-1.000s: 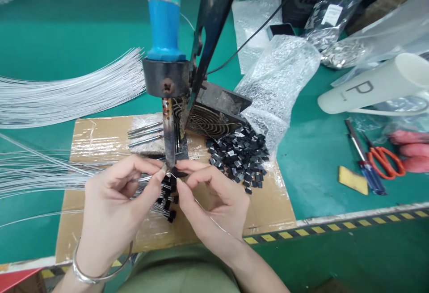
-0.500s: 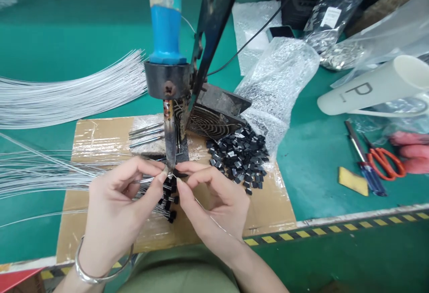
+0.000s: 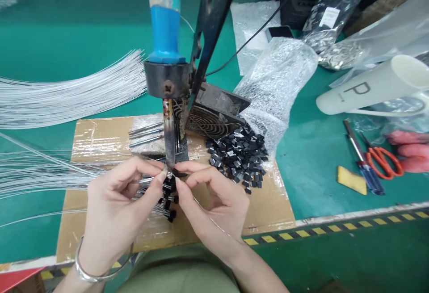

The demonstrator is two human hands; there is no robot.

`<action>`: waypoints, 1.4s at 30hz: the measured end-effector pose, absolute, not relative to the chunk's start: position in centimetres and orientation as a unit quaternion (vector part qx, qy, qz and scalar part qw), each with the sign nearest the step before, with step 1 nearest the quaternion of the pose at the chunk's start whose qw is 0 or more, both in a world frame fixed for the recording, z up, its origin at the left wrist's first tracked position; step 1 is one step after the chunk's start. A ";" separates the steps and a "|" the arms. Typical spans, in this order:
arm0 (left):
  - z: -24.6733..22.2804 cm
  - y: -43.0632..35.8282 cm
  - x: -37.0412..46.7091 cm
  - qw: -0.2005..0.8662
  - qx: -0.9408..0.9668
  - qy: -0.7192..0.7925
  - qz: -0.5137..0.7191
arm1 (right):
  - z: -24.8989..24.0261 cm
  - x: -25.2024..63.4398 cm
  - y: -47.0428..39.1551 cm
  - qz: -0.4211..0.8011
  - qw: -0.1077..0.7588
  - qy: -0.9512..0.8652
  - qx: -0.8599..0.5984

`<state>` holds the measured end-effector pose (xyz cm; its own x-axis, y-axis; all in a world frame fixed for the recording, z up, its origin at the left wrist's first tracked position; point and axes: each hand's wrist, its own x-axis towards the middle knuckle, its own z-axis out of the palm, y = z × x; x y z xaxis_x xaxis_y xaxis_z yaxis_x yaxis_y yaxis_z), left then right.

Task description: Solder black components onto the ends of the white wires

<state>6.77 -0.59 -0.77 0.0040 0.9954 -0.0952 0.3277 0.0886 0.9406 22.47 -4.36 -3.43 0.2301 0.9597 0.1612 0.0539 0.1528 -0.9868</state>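
A soldering iron (image 3: 165, 34) with a blue handle is clamped upright, tip down, between my fingertips. My left hand (image 3: 117, 208) is closed in a pinch just left of the tip, on a thin wire; a tiny silvery piece shows at the fingertips. With thumb and index finger, my right hand (image 3: 217, 199) pinches a strand of solder wire (image 3: 216, 225), which trails across the palm to the wrist and meets the tip. Below the fingers lie wires with black ends (image 3: 171, 215), partly hidden by my left hand.
Small black parts (image 3: 239, 154) are heaped on the cardboard (image 3: 268, 208) beside a fan (image 3: 217, 110). A white wire bundle (image 3: 67, 101) lies at left. To the right are a white cup (image 3: 368, 87), orange-handled scissors (image 3: 384, 161), a screwdriver (image 3: 372, 181) and a yellow sponge (image 3: 351, 180).
Both hands hold nearly the same pose at the iron's tip. The whole view has shifted very slightly; nothing is let go or taken up.
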 end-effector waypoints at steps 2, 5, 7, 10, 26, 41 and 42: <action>-0.7 -0.5 6.8 0.435 0.560 0.597 0.375 | -3.4 22.4 -4.3 0.384 0.584 -0.485 -0.525; -0.8 -0.4 6.7 0.428 0.565 0.600 0.371 | -3.5 22.4 -4.2 0.380 0.583 -0.485 -0.529; -0.8 -0.4 6.8 0.429 0.564 0.597 0.376 | -3.5 22.4 -4.2 0.379 0.585 -0.484 -0.529; -0.7 -0.5 7.0 0.434 0.559 0.595 0.382 | -3.4 22.4 -4.3 0.380 0.584 -0.485 -0.528; -1.1 -0.7 6.3 0.420 0.571 0.601 0.370 | -3.5 22.4 -4.3 0.363 0.581 -0.498 -0.531; -0.7 -0.8 6.6 0.423 0.575 0.595 0.370 | -3.4 22.3 -4.2 0.360 0.589 -0.493 -0.529; -0.8 -0.8 6.5 0.421 0.577 0.599 0.362 | -3.4 22.3 -4.2 0.359 0.589 -0.493 -0.530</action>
